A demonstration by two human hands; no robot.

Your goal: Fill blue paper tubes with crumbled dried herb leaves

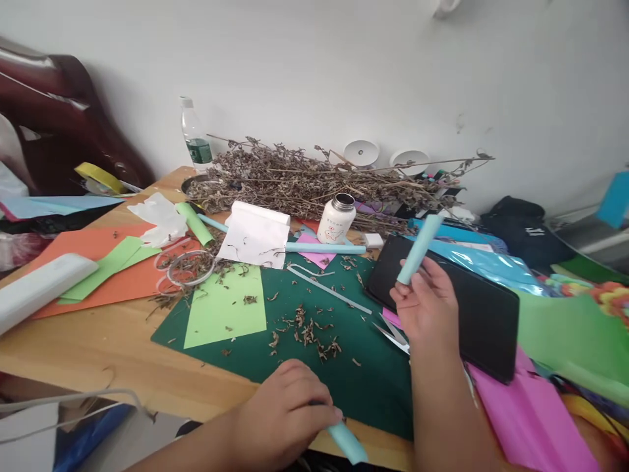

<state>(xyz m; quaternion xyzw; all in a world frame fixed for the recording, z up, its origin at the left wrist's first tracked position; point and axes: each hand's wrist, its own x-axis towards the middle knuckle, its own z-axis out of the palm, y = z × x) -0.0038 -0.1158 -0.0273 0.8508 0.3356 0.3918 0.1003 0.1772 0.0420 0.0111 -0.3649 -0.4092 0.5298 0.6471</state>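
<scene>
My right hand (429, 296) is raised over the edge of a black tray (472, 314), its fingers closed round a light blue paper tube (421, 246) that points up and leans right. At the table's front edge my left hand (292, 413) is closed on another light blue paper tube (348, 444), part of it covered by the fingers. Crumbled dry leaves (307, 324) lie between the hands on a dark green mat (319, 387). Close to my right hand are scissors (392, 334), their handles hidden. Farther back, a third light blue tube (327, 248) lies flat.
Dried stalks (295, 174) run along the wall. A white bottle (337, 219) without a lid stands before them, and a plastic water bottle (196, 141) behind left. Tape rolls (190, 267), green paper (228, 308) and orange paper (108, 262) lie left; pink sheets (531, 413) lie right.
</scene>
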